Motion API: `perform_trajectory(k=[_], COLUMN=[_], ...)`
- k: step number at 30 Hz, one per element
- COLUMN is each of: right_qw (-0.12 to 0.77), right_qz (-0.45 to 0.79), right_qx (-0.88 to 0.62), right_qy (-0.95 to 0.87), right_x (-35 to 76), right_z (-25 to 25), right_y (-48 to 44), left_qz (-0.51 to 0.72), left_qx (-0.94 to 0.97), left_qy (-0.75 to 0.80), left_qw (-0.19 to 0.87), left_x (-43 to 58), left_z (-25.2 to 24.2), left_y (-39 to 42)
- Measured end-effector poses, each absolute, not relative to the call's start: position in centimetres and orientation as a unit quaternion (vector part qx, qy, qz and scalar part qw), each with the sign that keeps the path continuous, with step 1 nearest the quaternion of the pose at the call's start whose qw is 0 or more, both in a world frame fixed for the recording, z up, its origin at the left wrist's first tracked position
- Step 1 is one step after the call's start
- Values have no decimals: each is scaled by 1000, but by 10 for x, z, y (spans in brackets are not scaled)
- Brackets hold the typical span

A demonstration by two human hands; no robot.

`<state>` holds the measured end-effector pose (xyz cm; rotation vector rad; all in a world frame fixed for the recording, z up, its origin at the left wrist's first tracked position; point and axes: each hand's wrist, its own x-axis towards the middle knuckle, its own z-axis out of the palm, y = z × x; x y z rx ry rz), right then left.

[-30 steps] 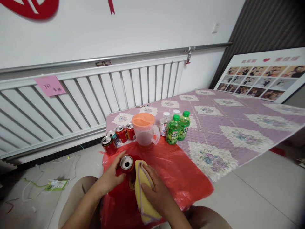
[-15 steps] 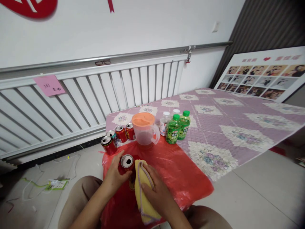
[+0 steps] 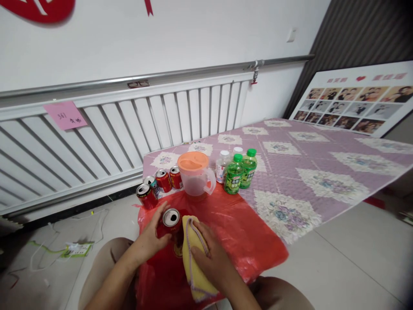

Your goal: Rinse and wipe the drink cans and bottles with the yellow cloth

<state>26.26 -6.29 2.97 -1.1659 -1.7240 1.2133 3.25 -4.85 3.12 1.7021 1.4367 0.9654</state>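
Observation:
A red drink can (image 3: 176, 237) with an opened silver top stands upright on a red plastic sheet (image 3: 238, 237). My left hand (image 3: 151, 237) is beside it on the left, fingers and thumb spread in a loose curve around its upper part; whether a fingertip touches it I cannot tell. In my right hand (image 3: 211, 256) is a folded yellow cloth (image 3: 196, 258) with a purple stitched edge, held close to the can's right side. Part of the can's lower body is hidden by the cloth.
Several opened cans (image 3: 163, 181) stand at the back left. Beside them is a clear plastic pitcher (image 3: 193, 183) with an orange lid, then green-capped bottles (image 3: 232, 178) and white-capped ones (image 3: 222, 165). A purple floral tablecloth (image 3: 280, 181) reaches right; a radiator (image 3: 129, 125) lines the wall.
My left thumb has drawn back leftward from the can and the left hand has opened wider. The right hand and cloth have hardly moved.

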Motion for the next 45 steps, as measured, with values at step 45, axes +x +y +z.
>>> perform_trajectory(k=[45], right_qw=[370], right_qz=[464], right_qx=[-468], right_qy=[-655], right_x=[264], right_z=[28], right_y=[-61], left_qz=[358], left_qx=[693], left_qy=[606], left_qw=[156], left_x=[54], left_z=[25], left_y=[-42])
